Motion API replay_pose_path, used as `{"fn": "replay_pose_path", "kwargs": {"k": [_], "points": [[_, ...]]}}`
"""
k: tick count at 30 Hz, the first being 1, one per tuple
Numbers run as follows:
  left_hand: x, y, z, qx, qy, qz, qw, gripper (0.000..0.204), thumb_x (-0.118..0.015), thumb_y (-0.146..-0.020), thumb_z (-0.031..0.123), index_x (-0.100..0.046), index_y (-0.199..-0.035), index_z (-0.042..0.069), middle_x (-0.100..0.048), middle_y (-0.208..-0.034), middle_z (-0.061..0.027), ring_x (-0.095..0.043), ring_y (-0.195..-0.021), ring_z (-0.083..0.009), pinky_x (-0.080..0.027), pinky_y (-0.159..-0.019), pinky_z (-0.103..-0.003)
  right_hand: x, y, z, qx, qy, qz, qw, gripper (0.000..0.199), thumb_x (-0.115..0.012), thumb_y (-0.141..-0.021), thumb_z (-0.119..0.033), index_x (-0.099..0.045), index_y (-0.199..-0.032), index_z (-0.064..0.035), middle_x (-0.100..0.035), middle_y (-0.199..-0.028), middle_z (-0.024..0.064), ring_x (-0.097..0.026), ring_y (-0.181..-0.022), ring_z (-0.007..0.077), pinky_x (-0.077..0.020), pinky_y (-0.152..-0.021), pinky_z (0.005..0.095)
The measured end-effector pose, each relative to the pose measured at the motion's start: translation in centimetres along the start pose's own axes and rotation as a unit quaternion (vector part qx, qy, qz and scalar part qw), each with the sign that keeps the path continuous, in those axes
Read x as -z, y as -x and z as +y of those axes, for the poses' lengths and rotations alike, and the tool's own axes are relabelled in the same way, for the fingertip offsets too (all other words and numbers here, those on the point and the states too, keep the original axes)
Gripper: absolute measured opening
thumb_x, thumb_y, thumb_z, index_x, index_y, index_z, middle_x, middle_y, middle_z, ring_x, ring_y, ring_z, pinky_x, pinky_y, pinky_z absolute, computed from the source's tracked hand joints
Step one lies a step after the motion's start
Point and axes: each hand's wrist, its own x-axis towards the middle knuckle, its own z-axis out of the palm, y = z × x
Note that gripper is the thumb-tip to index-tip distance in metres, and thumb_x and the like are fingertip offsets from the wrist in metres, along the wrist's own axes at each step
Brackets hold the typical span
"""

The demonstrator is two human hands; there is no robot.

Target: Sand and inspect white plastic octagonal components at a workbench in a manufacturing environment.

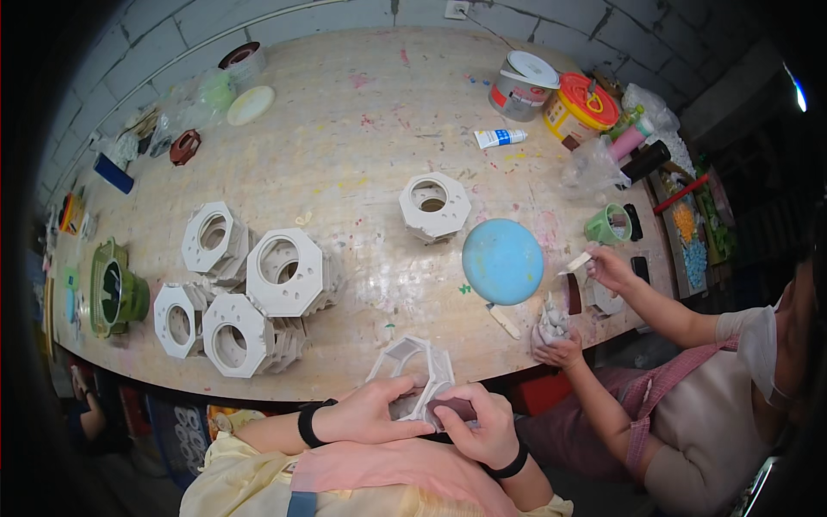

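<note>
Worktable (345,155) fills view. Four white octagonal pieces (284,271) cluster at 9 o'clock, a fifth (435,205) stands alone near centre; whether smoothed, cannot tell. Blue disc (502,261) at 3 o'clock beside a co-worker's hands. At 6 o'clock, white octagonal frame (412,370) at near table edge: left hand (366,414) grips frame, right hand (482,422) clenches dark sanding block (455,407) against it. Judged: piece in progress.
</note>
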Motion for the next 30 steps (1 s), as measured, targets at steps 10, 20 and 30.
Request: {"fn": "replay_pose_path", "kwargs": {"k": [10,20,30], "points": [[0.4,0.0,1.7,-0.002,-0.138,0.014,0.99,0.057,-0.066,-0.078,0.027,-0.044,-0.117,-0.008,-0.058,-0.097,-0.0228,-0.059,-0.09,-0.0313,-0.046,-0.079,-0.035,0.3,0.5,-0.2,-0.104,-0.046,0.085,0.99,0.015,-0.062,-0.078,-0.003,-0.054,-0.09,0.0016,-0.064,-0.073,0.0088,-0.062,-0.061,0.013,-0.048,-0.055,0.0234],[0.1,-0.2,0.0,-0.026,-0.013,0.042,0.999,0.05,-0.061,-0.082,0.022,-0.043,-0.118,-0.009,-0.057,-0.105,-0.0229,-0.057,-0.097,-0.0292,-0.044,-0.085,-0.034,0.2,1.5,0.5,-0.105,-0.068,0.082,0.989,0.018,-0.063,-0.078,-0.004,-0.053,-0.093,-0.0007,-0.063,-0.074,0.0058,-0.06,-0.065,0.0085,-0.0478,-0.057,0.0219],[0.2,-0.2,0.8,0.046,0.097,0.033,0.994,0.07,-0.065,-0.08,0.018,-0.026,-0.134,-0.003,-0.057,-0.104,-0.0161,-0.056,-0.097,-0.0207,-0.043,-0.085,-0.031,0.3,1.9,0.8,-0.1,-0.044,0.09,0.99,0.018,-0.06,-0.078,0.0,-0.052,-0.094,0.0001,-0.065,-0.081,0.0083,-0.062,-0.07,0.0118,-0.0496,-0.062,0.0239]]}}
